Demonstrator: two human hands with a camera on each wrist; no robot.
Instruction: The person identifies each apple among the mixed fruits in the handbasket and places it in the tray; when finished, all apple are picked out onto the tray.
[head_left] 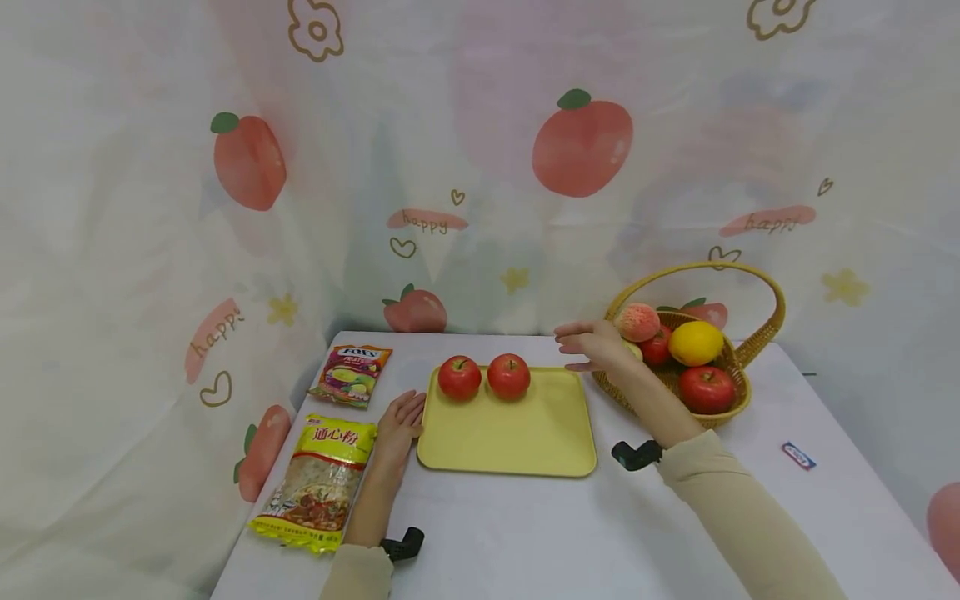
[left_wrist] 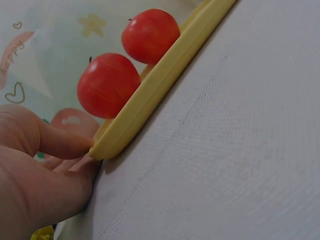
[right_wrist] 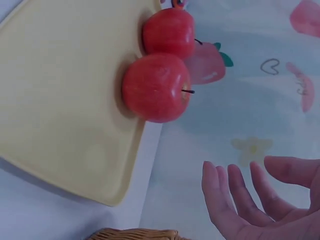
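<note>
My left hand (head_left: 399, 423) rests on the table at the left edge of the yellow tray (head_left: 510, 437), its fingers extended. In the left wrist view the thumb (left_wrist: 70, 144) touches the tray's rim, and the fingertips are partly hidden. Two red apples, a left one (head_left: 459, 378) and a right one (head_left: 509, 377), sit side by side along the tray's far edge. Raised between the tray and the wicker basket (head_left: 738, 417), my right hand (head_left: 596, 343) holds nothing. Its fingers are loosely bent and apart in the right wrist view.
In the basket lie a peach (head_left: 637, 322), a lemon (head_left: 696, 342) and red fruit (head_left: 707, 389) under a tall handle. On the left are a candy bag (head_left: 351, 375) and a pasta bag (head_left: 318, 483). A small wrapped packet (head_left: 798, 456) lies at right. A patterned curtain surrounds the table.
</note>
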